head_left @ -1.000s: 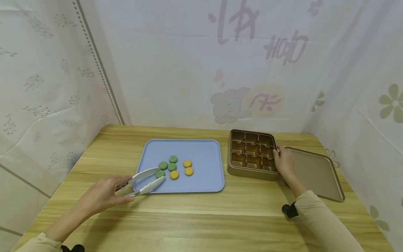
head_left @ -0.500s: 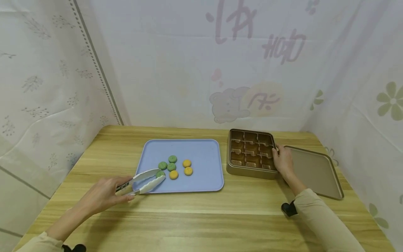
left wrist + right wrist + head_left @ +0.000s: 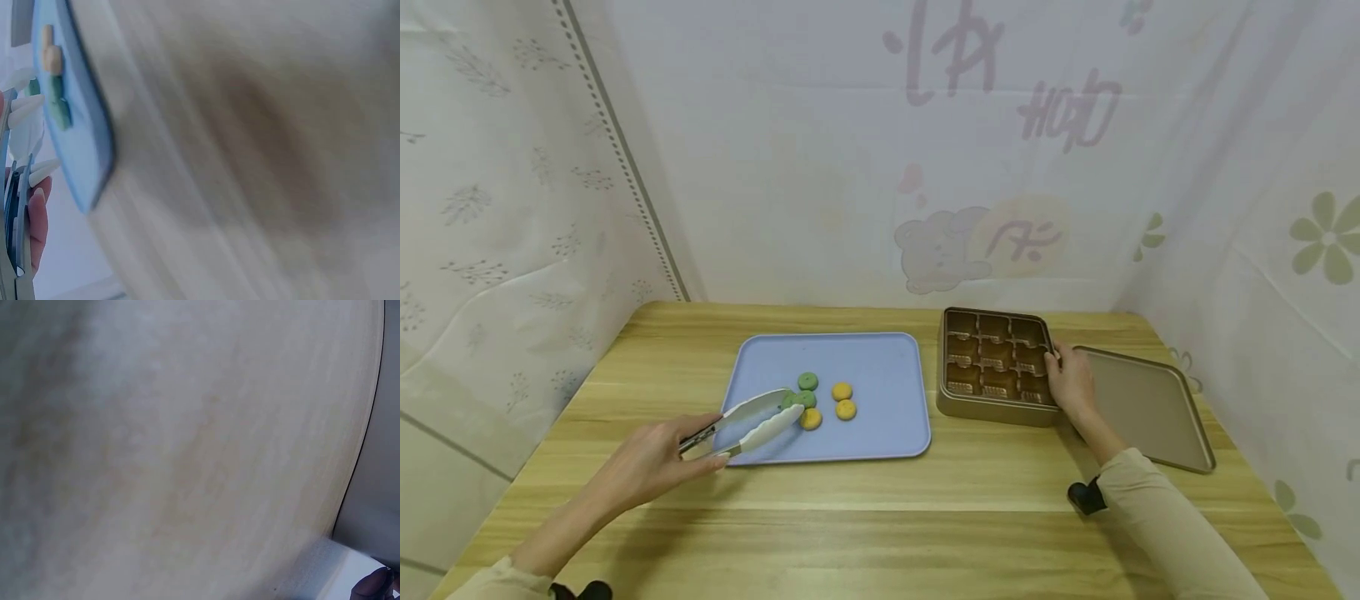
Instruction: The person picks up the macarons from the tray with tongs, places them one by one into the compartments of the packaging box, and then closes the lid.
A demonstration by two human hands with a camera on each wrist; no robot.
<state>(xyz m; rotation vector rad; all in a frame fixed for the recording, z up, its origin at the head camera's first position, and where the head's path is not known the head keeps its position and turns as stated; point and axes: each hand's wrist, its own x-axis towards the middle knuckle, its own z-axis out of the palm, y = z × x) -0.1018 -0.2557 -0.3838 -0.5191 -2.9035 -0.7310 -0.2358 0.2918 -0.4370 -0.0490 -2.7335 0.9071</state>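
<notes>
Fingers and thumb of the left hand (image 3: 647, 467) hold the tongs (image 3: 766, 428), tips apart. The tips just slid deeper in, so the green cakes (image 3: 807, 382) seem easier to grab. They look round, beside yellow cakes (image 3: 846, 409) on the blue tray (image 3: 883, 375). Farther off, the right hand (image 3: 1072, 385) grips the brown box (image 3: 994, 409).

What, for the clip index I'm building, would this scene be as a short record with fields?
Left: left hand holds metal tongs with white scalloped tips, tips apart
Right: right hand grips the right edge of a bronze-coloured square box
Insert: brown nine-compartment liner, inside the box
Tray: light-blue rectangular tray, left of the box
On tray: three round yellow pieces; at least three round green pieces, some partly hidden
Lid: flat bronze-coloured lid, right of the box
Surface: light wood-grain table
</notes>
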